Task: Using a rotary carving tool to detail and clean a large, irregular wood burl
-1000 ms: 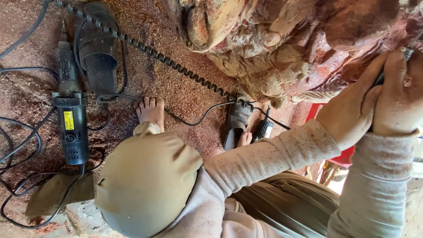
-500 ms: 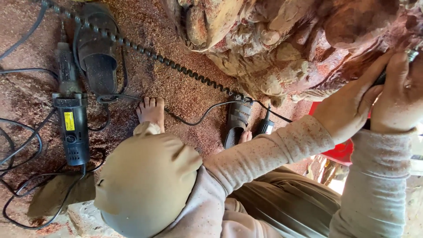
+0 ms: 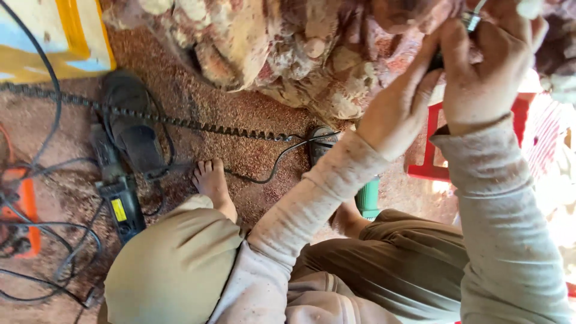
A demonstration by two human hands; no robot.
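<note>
A big gnarled piece of reddish wood (image 3: 288, 48) fills the top of the view. Both my hands are raised against its right side. My right hand (image 3: 489, 72) is closed round a dark hand tool (image 3: 436, 60) whose metal tip (image 3: 471, 21) pokes out above the fingers. My left hand (image 3: 396, 114) grips the same tool from the left, thumb pressed on its dark body. Most of the tool is hidden by the fingers. Both sleeves are pale and dusted with sawdust.
Sawdust covers the floor. On it lie an angle grinder (image 3: 117, 195), a dark sandal (image 3: 129, 129), a long chain (image 3: 180, 123), black cables (image 3: 48, 240) and an orange object (image 3: 24, 210). My bare foot (image 3: 211, 180) rests mid-floor. A red stool (image 3: 429, 162) and a green tool (image 3: 367, 198) sit below my hands.
Both hands have risen with the tool, closer against the wood. The view has shifted, bringing a yellow and blue object into the top left corner.
</note>
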